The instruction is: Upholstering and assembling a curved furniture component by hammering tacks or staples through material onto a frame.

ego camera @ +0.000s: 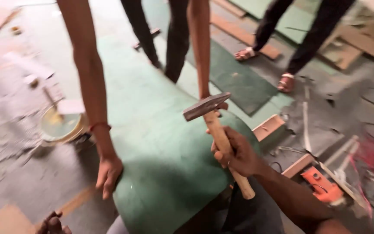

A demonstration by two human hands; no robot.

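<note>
Step in hand: hammering work on the green sheet [161, 143]; the hammer [219, 138] is raised over it, seemingly between blows.
Right hand [236, 154]: its grip is clenched round the wooden handle, about midway along, knuckles toward the camera.
Left hand [53, 224]: only its fingertips show at the bottom edge, near the floor [18, 182]; I cannot tell whether its grip is closed or slack, and it holds nothing visible.
Hammer, place: in the air above the near right part of the sheet, not touching it.
Hammer, long axis: the handle runs from lower right, near the person's knee, up and left to the steel head; it is tilted, nearly upright.
Hammer, pointing: the head lies crosswise to the handle, its blunt face toward the left and slightly down.
Other person's hands: one [107, 173] rests on the sheet's left edge, another [216, 105] sits just behind the hammer head.
Next move calls for: a controlled downward swing, judged to land clear of those two hands.
Nearby: a bowl [61, 125] on the floor to the left, an orange tool [323, 184] to the right.
</note>
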